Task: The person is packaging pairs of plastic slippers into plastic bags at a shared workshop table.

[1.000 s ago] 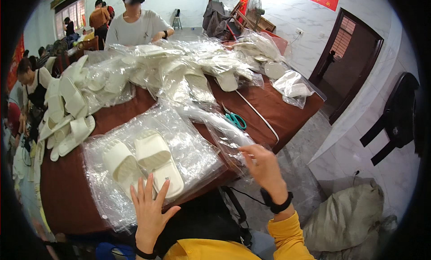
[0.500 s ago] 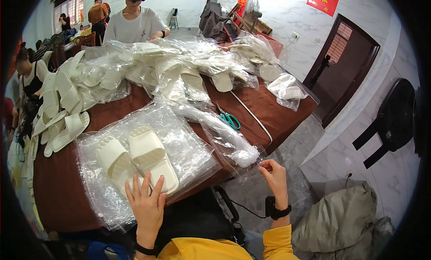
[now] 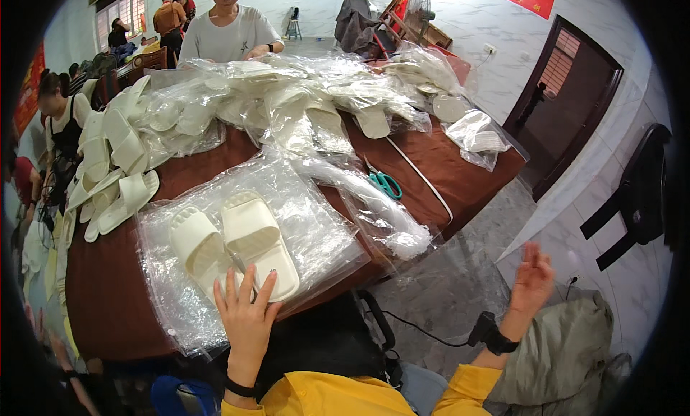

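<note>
Well, your left hand (image 3: 246,312): spread, touching white slippers (image 3: 255,236) at its twelve o'clock, grasping nothing.
Your right hand (image 3: 533,279): four o'clock, half-curled; cannot tell its grip.

Pair of slippers (image 3: 264,228) side by side on flat plastic bags (image 3: 320,247), near side of table (image 3: 108,301). Left hand (image 3: 246,317) over their near ends. Loose slippers (image 3: 128,146) piled at table's left edge; heap of bagged slippers (image 3: 295,103) across the far part, a co-worker (image 3: 228,35) behind it. Right of the flat bags: plastic bundle (image 3: 381,209) running toward the near edge, then scissors (image 3: 387,184), then narrow strip (image 3: 424,177). Right hand (image 3: 532,283) beyond table's near right side. Sack (image 3: 564,344) at lower right; door (image 3: 568,111) behind, right of table.
</note>
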{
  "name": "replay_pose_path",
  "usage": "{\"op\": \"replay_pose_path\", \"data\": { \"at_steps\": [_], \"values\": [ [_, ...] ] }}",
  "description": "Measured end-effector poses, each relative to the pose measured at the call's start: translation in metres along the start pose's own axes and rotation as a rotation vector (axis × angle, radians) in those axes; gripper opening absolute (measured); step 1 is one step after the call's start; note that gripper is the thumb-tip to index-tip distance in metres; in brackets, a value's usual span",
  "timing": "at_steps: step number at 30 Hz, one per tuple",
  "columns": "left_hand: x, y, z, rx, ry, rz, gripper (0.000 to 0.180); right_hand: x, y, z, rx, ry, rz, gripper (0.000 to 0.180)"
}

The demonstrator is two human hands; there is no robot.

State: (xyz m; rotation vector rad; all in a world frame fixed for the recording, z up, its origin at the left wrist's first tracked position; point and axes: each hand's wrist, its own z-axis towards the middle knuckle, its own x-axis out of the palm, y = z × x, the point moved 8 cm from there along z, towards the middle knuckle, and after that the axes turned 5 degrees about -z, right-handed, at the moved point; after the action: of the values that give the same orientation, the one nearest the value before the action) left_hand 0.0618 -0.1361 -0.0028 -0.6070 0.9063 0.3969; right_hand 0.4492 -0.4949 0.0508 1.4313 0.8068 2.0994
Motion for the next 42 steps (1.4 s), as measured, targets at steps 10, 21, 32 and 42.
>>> {"op": "replay_pose_path", "data": {
  "at_steps": [10,21,32,42],
  "values": [
    [0.0,0.001,0.003,0.021,-0.003,-0.008,0.053,0.104,0.123,-0.108,-0.597,0.443,0.58,0.013],
    [-0.069,-0.046,-0.011,0.153,-0.1,-0.691,0.049,0.254,-0.064,-0.183,0.344,0.785,-0.166,0.015],
    [-0.059,-0.069,-0.026,0.173,0.065,-1.16,0.023,0.264,-0.051,-0.173,0.205,0.854,0.255,0.022],
    [-0.108,-0.001,-0.016,0.163,-0.179,-0.549,0.016,0.3,-0.131,-0.112,0.126,0.787,-0.439,0.008]
  ]
}}
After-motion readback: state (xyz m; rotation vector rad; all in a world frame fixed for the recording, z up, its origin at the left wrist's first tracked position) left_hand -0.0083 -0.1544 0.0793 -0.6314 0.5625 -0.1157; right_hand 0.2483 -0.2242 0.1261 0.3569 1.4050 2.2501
